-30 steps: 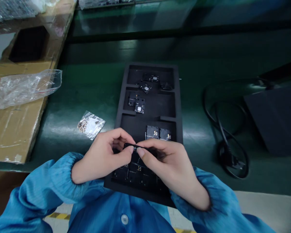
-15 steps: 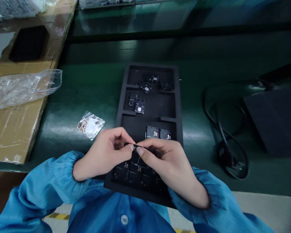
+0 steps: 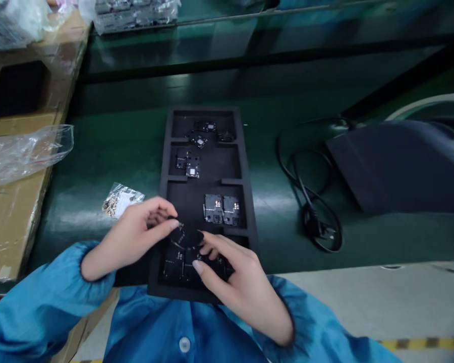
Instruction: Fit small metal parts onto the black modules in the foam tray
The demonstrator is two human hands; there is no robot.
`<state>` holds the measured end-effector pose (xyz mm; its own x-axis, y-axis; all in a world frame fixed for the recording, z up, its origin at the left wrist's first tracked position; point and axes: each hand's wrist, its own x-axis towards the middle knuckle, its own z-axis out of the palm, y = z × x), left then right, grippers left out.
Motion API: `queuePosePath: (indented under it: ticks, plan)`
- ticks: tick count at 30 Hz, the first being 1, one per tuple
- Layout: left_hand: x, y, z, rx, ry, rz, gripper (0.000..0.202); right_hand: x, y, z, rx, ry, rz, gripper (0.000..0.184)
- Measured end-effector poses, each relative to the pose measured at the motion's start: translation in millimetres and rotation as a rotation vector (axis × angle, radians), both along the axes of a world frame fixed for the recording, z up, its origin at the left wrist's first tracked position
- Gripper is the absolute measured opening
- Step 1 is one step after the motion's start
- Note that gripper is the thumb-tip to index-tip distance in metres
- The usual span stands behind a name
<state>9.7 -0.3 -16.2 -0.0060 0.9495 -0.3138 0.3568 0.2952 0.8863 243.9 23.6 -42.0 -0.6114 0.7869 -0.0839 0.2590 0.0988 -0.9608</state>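
A black foam tray [image 3: 251, 201] with several compartments lies on the green bench in front of me. My left hand [image 3: 136, 237] pinches a small black part [image 3: 183, 234] between thumb and fingers over the tray's near end. My right hand [image 3: 230, 275] rests over the nearest compartment, fingers curled down onto the small black boards [image 3: 174, 264] stacked there. Two square boards [image 3: 222, 209] sit side by side in the compartment beyond. Smaller black parts [image 3: 189, 164] lie in the two far compartments.
A small clear bag of tiny parts [image 3: 120, 199] lies left of the tray. Cardboard with a crumpled plastic bag [image 3: 24, 151] stands at the left. A coiled black cable [image 3: 314, 222] and a dark sheet [image 3: 401, 166] lie to the right.
My hands have parted: the right one let go of the small part and dropped to the nearest compartment. The left keeps the part. My view swung to the right.
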Motion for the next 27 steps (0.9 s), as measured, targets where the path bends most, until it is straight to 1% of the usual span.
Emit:
queuePosePath:
  ticks: [2, 4, 6, 8, 10, 11, 13, 14, 16, 18, 21, 23, 24, 26, 27]
  plan:
    - [-6, 24, 1.8, 0.097, 0.163, -0.11, 0.013, 16, -5, -3.9, 0.084, -0.018, -0.044, 0.025]
    - [-8, 52, -0.1, 0.139, 0.271, -0.256, 0.011, 29, -6, -8.5, 0.111, -0.041, -0.085, 0.02]
    - [-6, 77, -4.4, 0.141, 0.38, -0.401, 0.009, 39, -5, -11.9, 0.121, -0.055, -0.126, 0.017]
    - [3, 93, -8.7, 0.119, 0.494, -0.526, 0.007, 45, -4, -13.1, 0.117, -0.058, -0.141, 0.014]
    - [15, 98, -11.4, 0.12, 0.659, -0.602, 0.006, 50, -3, -12.7, 0.099, -0.064, -0.145, 0.013]
    - [22, 97, -12.2, 0.145, 0.76, -0.618, 0.007, 52, -2, -12.4, 0.089, -0.068, -0.146, 0.013]
    - [36, 91, -13.8, 0.235, 0.933, -0.627, 0.012, 56, 0, -12.1, 0.073, -0.075, -0.151, 0.013]
    - [42, 88, -15.2, 0.278, 0.979, -0.635, 0.018, 58, 1, -12.2, 0.073, -0.073, -0.157, 0.013]
    - [53, 84, -19.6, 0.31, 0.995, -0.665, 0.033, 61, 4, -12.6, 0.077, -0.062, -0.17, 0.013]
    - [60, 85, -25.3, 0.283, 0.97, -0.697, 0.044, 63, 7, -12.9, 0.089, -0.047, -0.176, 0.012]
    - [62, 93, -30.4, 0.237, 0.908, -0.704, 0.047, 63, 14, -13.9, 0.108, -0.047, -0.167, 0.011]
    - [58, 97, -28.8, 0.212, 0.823, -0.679, 0.042, 60, 21, -15.9, 0.146, -0.053, -0.178, 0.012]
    - [56, 98, -26.7, 0.197, 0.764, -0.652, 0.035, 57, 26, -17.5, 0.18, -0.05, -0.201, 0.013]
    - [51, 98, -20.9, 0.149, 0.6, -0.553, 0.018, 50, 35, -21.0, 0.248, -0.035, -0.27, 0.021]
    - [50, 96, -17.9, 0.112, 0.491, -0.48, 0.015, 47, 40, -22.5, 0.26, -0.026, -0.303, 0.027]
